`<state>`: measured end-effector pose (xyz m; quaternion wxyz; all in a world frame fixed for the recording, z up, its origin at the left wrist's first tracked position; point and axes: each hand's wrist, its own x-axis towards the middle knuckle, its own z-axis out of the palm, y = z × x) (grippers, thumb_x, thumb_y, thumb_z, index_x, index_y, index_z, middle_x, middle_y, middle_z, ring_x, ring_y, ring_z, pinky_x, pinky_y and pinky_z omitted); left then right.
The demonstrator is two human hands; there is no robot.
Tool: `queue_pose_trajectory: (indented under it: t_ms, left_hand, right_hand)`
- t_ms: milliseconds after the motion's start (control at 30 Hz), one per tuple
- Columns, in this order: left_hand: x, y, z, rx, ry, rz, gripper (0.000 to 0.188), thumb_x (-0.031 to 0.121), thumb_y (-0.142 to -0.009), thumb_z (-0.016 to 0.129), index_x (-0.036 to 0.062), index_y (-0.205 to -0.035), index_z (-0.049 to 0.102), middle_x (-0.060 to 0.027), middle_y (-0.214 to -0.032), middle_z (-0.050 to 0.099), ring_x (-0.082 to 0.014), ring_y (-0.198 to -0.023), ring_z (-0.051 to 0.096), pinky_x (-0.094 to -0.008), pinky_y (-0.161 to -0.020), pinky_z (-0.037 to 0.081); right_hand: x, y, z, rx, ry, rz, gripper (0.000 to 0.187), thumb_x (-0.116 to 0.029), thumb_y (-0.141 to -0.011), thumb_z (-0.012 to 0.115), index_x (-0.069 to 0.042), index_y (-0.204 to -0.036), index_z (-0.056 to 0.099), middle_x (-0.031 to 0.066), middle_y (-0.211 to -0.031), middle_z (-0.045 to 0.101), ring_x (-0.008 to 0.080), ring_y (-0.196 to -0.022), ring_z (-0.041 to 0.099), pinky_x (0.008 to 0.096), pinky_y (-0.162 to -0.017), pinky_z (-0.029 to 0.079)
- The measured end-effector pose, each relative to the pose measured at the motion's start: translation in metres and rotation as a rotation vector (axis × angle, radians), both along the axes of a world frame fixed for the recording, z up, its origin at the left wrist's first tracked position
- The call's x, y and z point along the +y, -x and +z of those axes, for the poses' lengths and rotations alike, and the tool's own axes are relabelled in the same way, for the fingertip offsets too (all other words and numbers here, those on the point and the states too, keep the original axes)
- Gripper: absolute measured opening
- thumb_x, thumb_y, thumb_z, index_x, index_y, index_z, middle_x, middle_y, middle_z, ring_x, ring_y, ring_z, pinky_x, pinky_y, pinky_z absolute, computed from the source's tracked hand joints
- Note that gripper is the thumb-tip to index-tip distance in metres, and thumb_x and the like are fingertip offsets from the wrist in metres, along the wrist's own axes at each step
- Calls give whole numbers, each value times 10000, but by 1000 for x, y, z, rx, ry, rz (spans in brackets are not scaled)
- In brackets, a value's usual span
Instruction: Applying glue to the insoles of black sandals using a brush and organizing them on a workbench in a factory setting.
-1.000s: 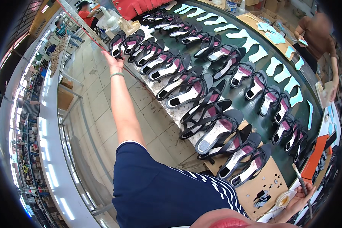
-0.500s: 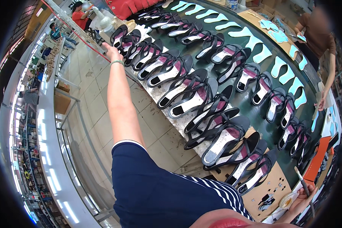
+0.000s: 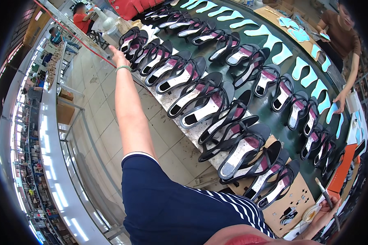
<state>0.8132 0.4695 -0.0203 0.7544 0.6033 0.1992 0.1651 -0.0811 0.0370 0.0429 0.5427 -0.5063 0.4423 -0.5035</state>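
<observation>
My left arm is stretched far out, and my left hand (image 3: 120, 57) is beside the farthest black strappy sandals (image 3: 129, 40) of the near row. Its fingers look extended, partly turned from view, with nothing visible in them. At the lower right, my right hand (image 3: 326, 211) is closed round a slim brush (image 3: 326, 194) with its tip pointing up and away. Close to that hand lies a round dish (image 3: 311, 213) with pale yellowish content. The near row of sandals (image 3: 204, 107), with white and purple footbeds, runs along a whitish ledge toward me.
A second sandal row (image 3: 265, 81) and light-blue insole-shaped pieces (image 3: 282, 54) lie on the dark green belt (image 3: 239, 96). Across it, a co-worker's hand (image 3: 341, 100) is at one blue piece. Cardboard (image 3: 292, 204) with small dark bits and an orange box (image 3: 342, 169) are near my right hand.
The co-worker's hand has moved farther up along the belt's edge, and a blue piece now lies by it. My left hand has shifted only slightly; my right still grips the brush.
</observation>
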Motion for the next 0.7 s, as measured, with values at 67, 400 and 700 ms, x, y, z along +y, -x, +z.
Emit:
queue_pose_trajectory:
  t_ms: [67, 400, 700]
  left_hand:
    - [-27, 29, 17, 6, -12, -16, 1057, 781, -804, 411, -151, -1302, 400, -202, -1297, 506, -305, -1106, 543, -451, -932, 427]
    - [8, 44, 17, -209, 227, -172, 867, 673, -876, 436, -93, -1283, 424, -193, -1064, 619, -243, -727, 650, -381, -706, 551]
    - [14, 110, 27, -64, 408, -481, 871, 780, -743, 508, -29, -1058, 574, -141, -836, 661, -251, -683, 633, -388, -657, 546]
  right_hand:
    - [4, 4, 0, -15, -28, -24, 337, -341, -995, 466, -28, -1006, 593, 72, -835, 626, 100, -648, 547, 202, -608, 444]
    - [-1, 13, -2, -69, -13, -3, 336, -331, -985, 493, -17, -1038, 598, 70, -873, 635, 104, -668, 561, 208, -628, 461]
    - [0, 27, -2, -83, -32, 30, 330, -319, -986, 496, -13, -1056, 596, 80, -926, 640, 101, -687, 570, 198, -627, 464]
